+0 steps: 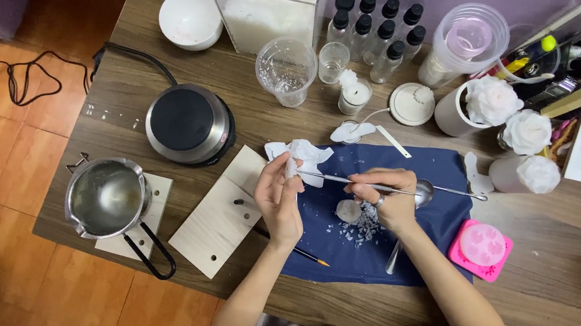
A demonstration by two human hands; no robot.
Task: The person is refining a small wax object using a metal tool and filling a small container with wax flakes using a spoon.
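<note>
My left hand (278, 199) pinches a crumpled white tissue (303, 155) around the tip of a long thin metal tool (339, 178). My right hand (388, 199) grips that same tool near its middle, above a dark blue cloth (420, 164). On the cloth below my hands lie a small round wax piece (348, 211), scattered white wax flakes (363, 228) and a metal spoon (411, 216).
A metal melting pot (107, 198) sits on a wooden board at left, beside a round hot plate (188, 123). Further wooden boards (221, 217), a pink silicone mould (481, 248), white wax flowers (492, 101), cups, small capped bottles (380, 28) and a wax-flake container (270, 7) crowd the table.
</note>
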